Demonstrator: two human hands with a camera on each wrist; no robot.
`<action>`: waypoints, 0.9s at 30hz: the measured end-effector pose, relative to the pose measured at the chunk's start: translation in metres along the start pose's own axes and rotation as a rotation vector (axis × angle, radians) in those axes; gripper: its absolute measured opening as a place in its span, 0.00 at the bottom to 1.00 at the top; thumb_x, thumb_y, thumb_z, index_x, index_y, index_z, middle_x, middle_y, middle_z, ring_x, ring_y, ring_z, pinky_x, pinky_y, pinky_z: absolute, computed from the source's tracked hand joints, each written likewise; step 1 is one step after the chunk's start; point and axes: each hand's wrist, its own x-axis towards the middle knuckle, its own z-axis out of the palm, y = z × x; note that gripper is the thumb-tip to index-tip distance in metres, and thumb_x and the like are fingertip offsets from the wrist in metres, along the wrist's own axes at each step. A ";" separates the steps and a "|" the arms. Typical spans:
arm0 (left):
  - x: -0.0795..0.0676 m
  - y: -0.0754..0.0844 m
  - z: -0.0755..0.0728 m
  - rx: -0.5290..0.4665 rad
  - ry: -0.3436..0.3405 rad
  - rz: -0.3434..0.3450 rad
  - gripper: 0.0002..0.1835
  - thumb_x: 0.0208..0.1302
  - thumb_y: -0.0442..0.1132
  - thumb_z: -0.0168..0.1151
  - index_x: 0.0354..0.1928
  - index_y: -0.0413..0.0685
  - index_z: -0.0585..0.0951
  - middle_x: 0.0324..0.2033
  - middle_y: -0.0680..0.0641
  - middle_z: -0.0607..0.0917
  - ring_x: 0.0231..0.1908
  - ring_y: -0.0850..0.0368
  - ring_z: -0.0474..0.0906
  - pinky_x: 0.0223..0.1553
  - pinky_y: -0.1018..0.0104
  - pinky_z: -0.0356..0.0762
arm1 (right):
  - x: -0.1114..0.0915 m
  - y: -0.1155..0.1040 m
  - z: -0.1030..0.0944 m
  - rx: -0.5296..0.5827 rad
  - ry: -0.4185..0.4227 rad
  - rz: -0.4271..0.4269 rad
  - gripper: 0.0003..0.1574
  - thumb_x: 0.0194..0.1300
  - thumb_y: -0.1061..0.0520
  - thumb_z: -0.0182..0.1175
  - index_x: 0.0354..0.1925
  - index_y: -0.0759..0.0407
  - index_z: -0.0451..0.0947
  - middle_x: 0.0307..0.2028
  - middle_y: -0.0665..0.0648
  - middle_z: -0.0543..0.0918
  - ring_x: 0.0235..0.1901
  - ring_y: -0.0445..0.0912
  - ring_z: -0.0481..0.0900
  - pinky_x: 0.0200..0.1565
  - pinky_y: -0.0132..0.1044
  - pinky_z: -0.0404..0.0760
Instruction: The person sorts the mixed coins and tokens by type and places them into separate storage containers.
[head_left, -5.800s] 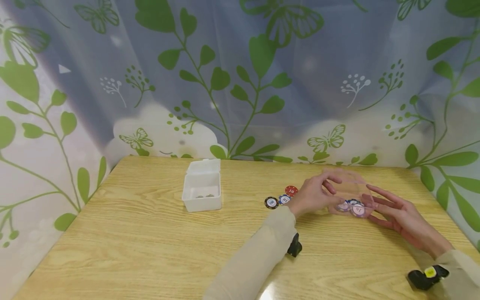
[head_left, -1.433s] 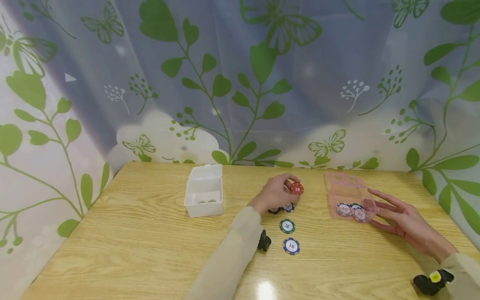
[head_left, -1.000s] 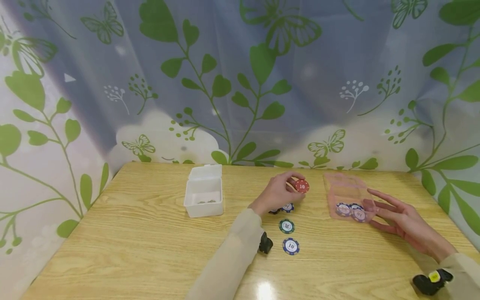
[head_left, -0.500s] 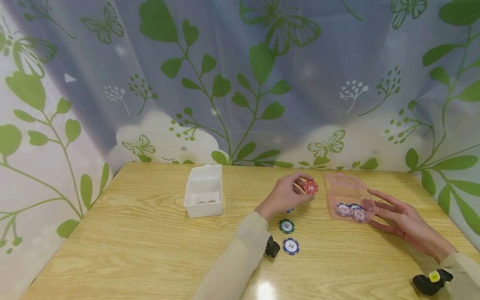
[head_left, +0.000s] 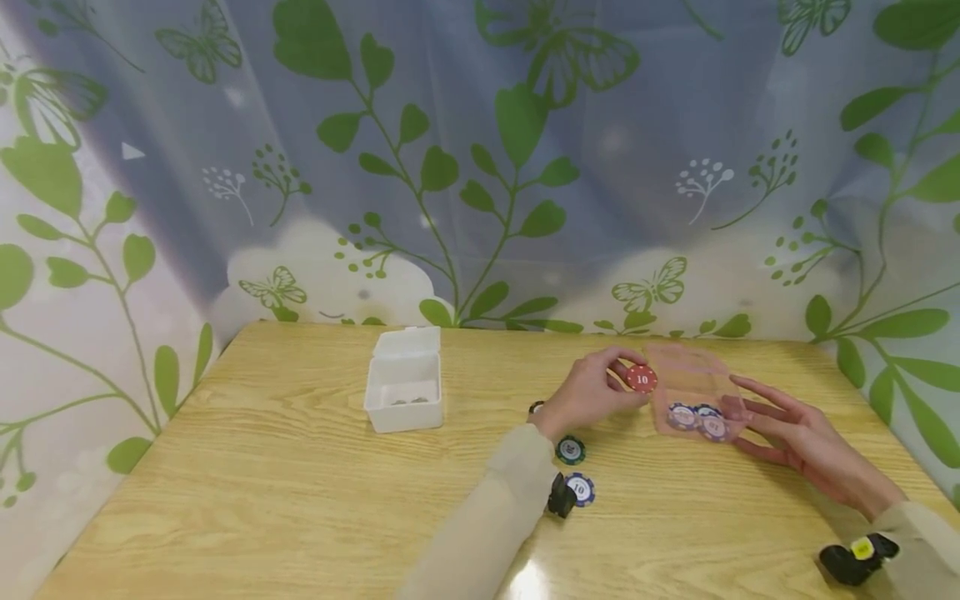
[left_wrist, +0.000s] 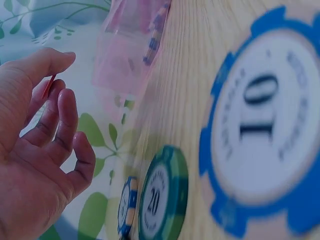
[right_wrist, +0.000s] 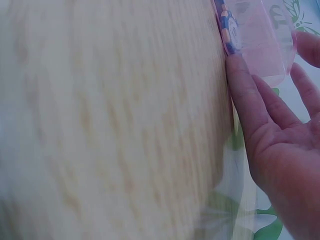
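Note:
Between thumb and fingers, my left hand (head_left: pixel 590 393) pinches a red poker chip (head_left: pixel 642 379) marked 10, at the left side of a clear pink box (head_left: pixel 678 383). The left wrist view shows that chip edge-on as a thin red sliver (left_wrist: pixel 48 86). Inside the box, several blue-and-white poker chips (head_left: pixel 712 427) lie at its near end. My right hand (head_left: pixel 806 437) is at the box's right side, its fairly straight fingers touching the wall; the right wrist view shows a fingertip (right_wrist: pixel 236 65) against the pink plastic. The box's lid is raised at the back.
Near my left wrist lie a green poker chip (head_left: pixel 571 450) and a blue poker chip (head_left: pixel 580 489). A black poker chip (head_left: pixel 536 407) peeks out behind that hand. Further left stands an open white box (head_left: pixel 405 417) with small items inside. A patterned curtain (head_left: pixel 480 167) borders the table's back.
My left hand has left the pink box, picked up the red poker chip from the table and carried it rightward to the box. The right hand has stayed at the box.

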 end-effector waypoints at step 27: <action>0.018 0.005 0.039 0.016 0.009 -0.029 0.23 0.58 0.38 0.77 0.55 0.56 0.81 0.33 0.58 0.80 0.27 0.70 0.79 0.33 0.76 0.78 | 0.001 0.001 -0.003 -0.005 -0.003 0.011 0.35 0.82 0.67 0.38 0.78 0.41 0.59 0.64 0.40 0.80 0.61 0.37 0.81 0.56 0.38 0.84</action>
